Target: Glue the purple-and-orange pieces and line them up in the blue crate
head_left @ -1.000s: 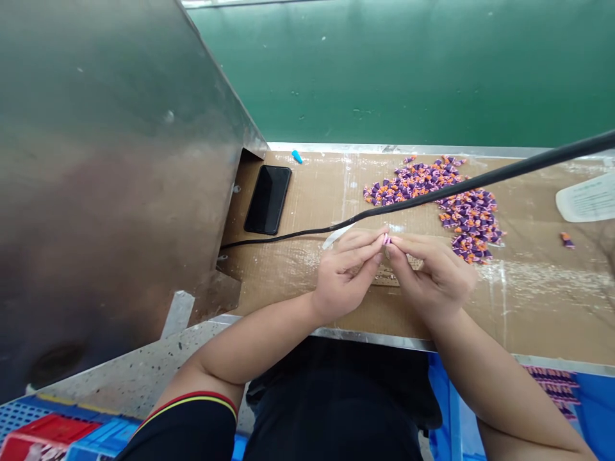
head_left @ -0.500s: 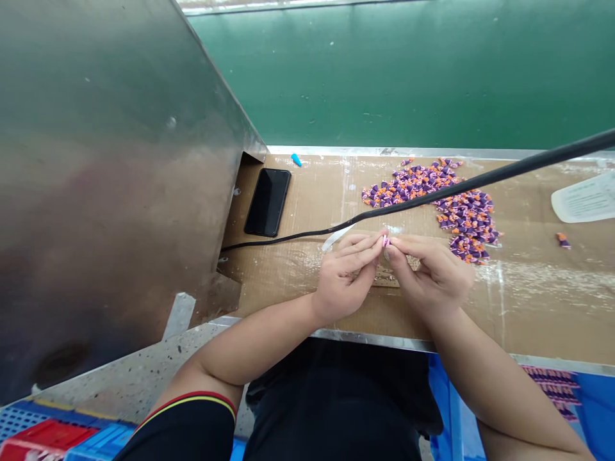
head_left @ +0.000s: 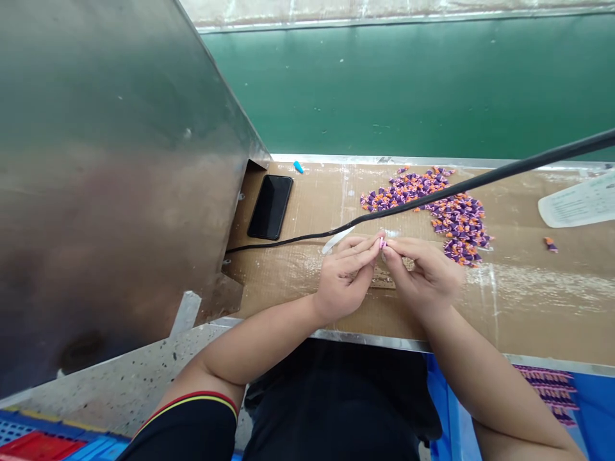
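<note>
Between my two hands, just above the cardboard-covered bench (head_left: 307,288), is a small pink and purple piece (head_left: 382,243). My left hand (head_left: 346,276) pinches it from the left with the fingertips. From the right, thumb and forefinger of my right hand (head_left: 425,275) close on the same piece. Fingers cover most of it. Behind my right hand lies a pile of small purple, pink and orange pieces (head_left: 459,221). One similar piece (head_left: 550,244) lies apart on the right. A thin white strip (head_left: 337,239) rests by my left fingers.
A black cable (head_left: 413,203) crosses over the bench. A phone (head_left: 270,207) and a blue tip (head_left: 298,167) lie left, beside a large metal panel (head_left: 120,192). A translucent container (head_left: 579,202) is at right. Blue bins (head_left: 593,410) stand below the front edge.
The view has shifted slightly, so the bench items appear a little lower. Both hands keep their pinch on the small piece, with hardly any movement.
</note>
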Tool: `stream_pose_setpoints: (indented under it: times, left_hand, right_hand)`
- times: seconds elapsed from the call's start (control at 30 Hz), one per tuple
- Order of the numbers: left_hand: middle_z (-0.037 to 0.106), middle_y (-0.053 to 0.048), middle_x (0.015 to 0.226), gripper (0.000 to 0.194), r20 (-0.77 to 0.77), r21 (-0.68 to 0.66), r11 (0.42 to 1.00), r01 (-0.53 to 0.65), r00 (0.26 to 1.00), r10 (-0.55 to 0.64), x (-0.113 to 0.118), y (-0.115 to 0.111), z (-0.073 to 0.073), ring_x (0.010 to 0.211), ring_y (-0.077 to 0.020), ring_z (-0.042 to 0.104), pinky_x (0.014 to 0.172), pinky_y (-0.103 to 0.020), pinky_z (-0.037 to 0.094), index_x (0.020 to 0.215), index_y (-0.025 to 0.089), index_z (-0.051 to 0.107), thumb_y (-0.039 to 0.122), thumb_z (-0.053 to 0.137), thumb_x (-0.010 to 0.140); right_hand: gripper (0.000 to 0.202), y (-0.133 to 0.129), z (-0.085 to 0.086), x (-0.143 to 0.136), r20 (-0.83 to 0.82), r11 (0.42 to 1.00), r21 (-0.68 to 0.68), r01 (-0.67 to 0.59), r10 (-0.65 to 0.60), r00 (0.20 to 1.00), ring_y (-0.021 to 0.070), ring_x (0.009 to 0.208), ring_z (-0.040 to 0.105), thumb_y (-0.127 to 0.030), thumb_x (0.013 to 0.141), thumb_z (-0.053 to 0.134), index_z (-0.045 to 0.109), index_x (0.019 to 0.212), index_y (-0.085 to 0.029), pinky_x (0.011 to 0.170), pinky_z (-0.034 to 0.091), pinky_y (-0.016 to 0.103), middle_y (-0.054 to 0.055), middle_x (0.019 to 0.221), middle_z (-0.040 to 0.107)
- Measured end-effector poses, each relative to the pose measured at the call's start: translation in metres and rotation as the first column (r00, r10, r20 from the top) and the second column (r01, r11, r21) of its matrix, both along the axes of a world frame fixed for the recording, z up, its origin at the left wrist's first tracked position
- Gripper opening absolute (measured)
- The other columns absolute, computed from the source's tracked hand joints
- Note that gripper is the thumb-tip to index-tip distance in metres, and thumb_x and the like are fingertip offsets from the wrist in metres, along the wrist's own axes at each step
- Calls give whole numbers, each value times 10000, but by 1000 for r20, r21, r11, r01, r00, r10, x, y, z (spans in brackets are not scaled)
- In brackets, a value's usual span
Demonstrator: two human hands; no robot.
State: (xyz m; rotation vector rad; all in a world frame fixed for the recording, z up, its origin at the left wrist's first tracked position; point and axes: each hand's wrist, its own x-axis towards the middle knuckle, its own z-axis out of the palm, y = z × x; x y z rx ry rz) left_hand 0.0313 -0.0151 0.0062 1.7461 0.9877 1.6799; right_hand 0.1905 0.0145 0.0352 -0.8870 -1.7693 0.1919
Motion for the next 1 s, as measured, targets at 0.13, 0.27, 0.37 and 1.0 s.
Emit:
stream_pose_setpoints:
  times: [0.13,0.27,0.37,1.0]
  left_hand:
    - [760,-81,1422,525,34,22,1000,1,999,-2,0,1,-2,1206,-210,772,1043,-414,671,1484,365,689,96,650,1035]
    - [784,-96,1377,433,3,17,1000,0,1000,0,-3,4,-1,1206,-227,789,1050,-431,671,1438,329,733,153,632,1055]
    - [752,-133,1431,419,-66,-28,999,34,997,-36,-5,5,1,1285,-257,766,1033,-432,671,1442,280,733,185,644,1044]
    - [782,-122,1267,261,-69,-34,999,16,997,-18,-2,0,4,1083,-202,764,738,-263,640,1229,242,825,266,664,1025]
  right_hand:
    - [90,0,-3,-1,-19,1000,-1,14,-14,1000,228,816,857,-219,995,780,827,1025,-290,774,724,339,36,947,875]
    - [88,2,-3,-1,-14,998,-68,-12,11,1000,223,821,852,-243,1000,758,840,991,-273,794,720,333,51,932,872]
    - [106,1,1,14,13,985,-170,-31,33,999,205,795,838,-285,1011,745,845,1003,-250,770,711,319,61,942,872]
    - [276,-53,-2,220,663,883,-405,238,105,741,244,889,799,-140,872,632,818,1064,-210,821,668,371,94,1003,825]
